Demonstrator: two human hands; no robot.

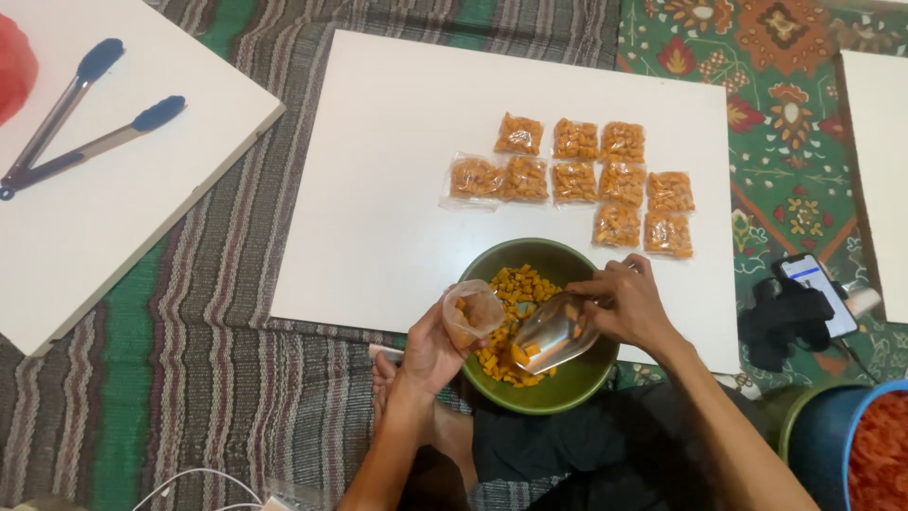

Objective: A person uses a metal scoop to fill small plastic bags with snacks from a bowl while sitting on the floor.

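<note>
1. Your left hand [430, 345] is closed around a small clear plastic bag [472, 315], holding its mouth open and tilted toward the right, just above the near-left rim of the green bowl [577, 378].
2. Your right hand [629, 303] grips a metal scoop [553, 331] carrying a few orange snack pieces; the scoop's lip points left toward the bag's opening and sits just beside it.
3. The bowl rests at the near edge of the white board [378, 189] in front of you, and it holds a heap of orange snack pieces [518, 289].
4. Nine filled snack bags [577, 180] lie flat in rows on the board, just beyond the bowl toward the far right.
5. On a second white board [123, 189] at the far left lie tongs with blue tips [76, 114], well apart from your hands.
6. A phone [815, 289] rests on a dark stand on the patterned rug [794, 161] to the right.
7. A blue tub [832, 435] with orange-red contents shows at the near right corner.
8. The boards lie on a striped mat [189, 378].
</note>
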